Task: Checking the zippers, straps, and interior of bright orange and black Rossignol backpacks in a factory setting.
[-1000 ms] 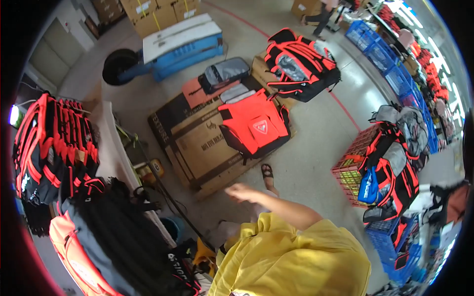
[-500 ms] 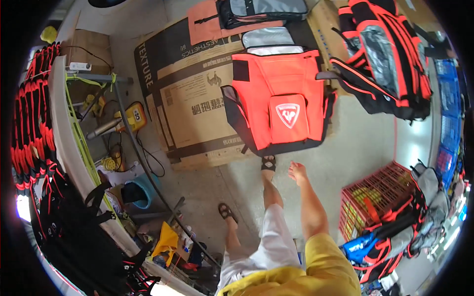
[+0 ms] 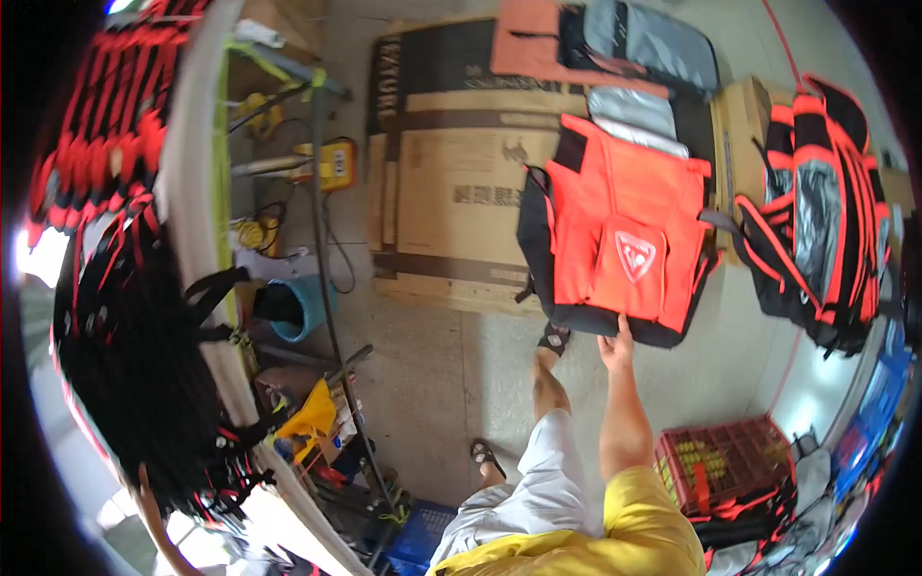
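Note:
A red and black backpack (image 3: 586, 211) with a shield-shaped patch on its front pocket lies over flattened cardboard, its grey-lined top flap turned back at the far end. My right hand (image 3: 617, 348) reaches its near black edge, thumb on the upper side and fingers closed at the rim. My left hand is out of view. At the lower left a bare forearm (image 3: 158, 523) shows beside a pile of black bags (image 3: 144, 365); its hand is mostly hidden, and I cannot tell whose it is.
Flattened cardboard (image 3: 461, 206) covers the floor ahead. A grey bag (image 3: 653, 43) lies beyond, another red-black backpack (image 3: 821, 221) to the right. A dark red crate (image 3: 730, 461) stands near right. A metal-framed table (image 3: 322, 240) runs along my left, a blue bucket (image 3: 298, 307) under it.
My right hand has gone from above the floor to the backpack's near edge and closed on it. The view has swung left, and the forearm at lower left has come into sight.

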Tool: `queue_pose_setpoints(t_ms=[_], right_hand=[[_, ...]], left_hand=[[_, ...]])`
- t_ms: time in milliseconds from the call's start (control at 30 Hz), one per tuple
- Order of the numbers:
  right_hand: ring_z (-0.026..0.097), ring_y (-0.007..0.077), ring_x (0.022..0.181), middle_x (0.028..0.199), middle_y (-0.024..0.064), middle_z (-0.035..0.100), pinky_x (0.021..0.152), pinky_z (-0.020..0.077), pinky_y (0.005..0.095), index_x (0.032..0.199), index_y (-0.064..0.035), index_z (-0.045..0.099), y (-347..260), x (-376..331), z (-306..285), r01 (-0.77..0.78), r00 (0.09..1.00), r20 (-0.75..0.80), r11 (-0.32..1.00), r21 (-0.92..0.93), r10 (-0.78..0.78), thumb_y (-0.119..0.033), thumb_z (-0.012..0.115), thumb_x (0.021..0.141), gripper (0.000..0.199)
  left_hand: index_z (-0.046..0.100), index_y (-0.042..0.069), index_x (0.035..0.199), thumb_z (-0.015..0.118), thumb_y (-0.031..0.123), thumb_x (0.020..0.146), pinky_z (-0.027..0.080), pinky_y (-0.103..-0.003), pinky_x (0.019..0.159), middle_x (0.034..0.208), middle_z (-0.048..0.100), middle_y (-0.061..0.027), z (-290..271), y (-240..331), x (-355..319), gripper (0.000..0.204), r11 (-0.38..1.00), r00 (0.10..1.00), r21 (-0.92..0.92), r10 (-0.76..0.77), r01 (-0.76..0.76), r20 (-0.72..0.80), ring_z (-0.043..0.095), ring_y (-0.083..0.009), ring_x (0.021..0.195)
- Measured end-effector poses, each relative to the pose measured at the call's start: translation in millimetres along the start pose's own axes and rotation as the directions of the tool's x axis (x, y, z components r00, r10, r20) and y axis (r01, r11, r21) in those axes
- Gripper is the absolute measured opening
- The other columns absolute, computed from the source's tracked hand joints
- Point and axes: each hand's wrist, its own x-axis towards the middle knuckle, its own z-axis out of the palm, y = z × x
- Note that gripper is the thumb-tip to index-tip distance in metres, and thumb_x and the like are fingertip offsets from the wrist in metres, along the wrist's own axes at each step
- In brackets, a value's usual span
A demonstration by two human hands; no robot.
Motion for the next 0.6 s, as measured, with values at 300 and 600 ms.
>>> queue_pose_setpoints(t_ms=[300, 600], right_hand=[[0.053, 0.0144, 0.051, 0.063, 0.0013, 0.051, 0.053, 0.0593, 0.0341, 0.099, -0.0087, 0.062, -60.9, -248.8, 59.4, 0.254, 0.967, 0.079, 0.901, -0.352, -0.242, -0.031, 0.074, 0.098, 0.026], [0.058, 0.0146, 0.053, 0.068, 0.0026, 0.059, 0.054, 0.0595, 0.0365, 0.100, -0.0097, 0.064, 11.1, -568.4, -119.1, 0.444, 0.881, 0.434, 0.647, -0.619, -0.189, -0.034, 0.077, 0.096, 0.028]], left_hand=[[0.030, 0.020, 0.167, 0.075, 0.041, 0.094, 0.035, -0.059, 0.119, 0.163, 0.040, -0.0241, -4.8, 95.2, -51.5, 0.089, 0.934, 0.927, 0.171, -0.261, 0.312, -0.269, 0.036, -0.0464, 0.150], [0.037, -0.005, 0.159, 0.069, 0.046, 0.100, 0.034, -0.047, 0.124, 0.161, 0.042, -0.0305, 115.4, 290.7, -453.5, 0.084, 0.403, 0.922, -0.856, 0.070, 0.324, 0.382, 0.043, -0.0431, 0.149]])
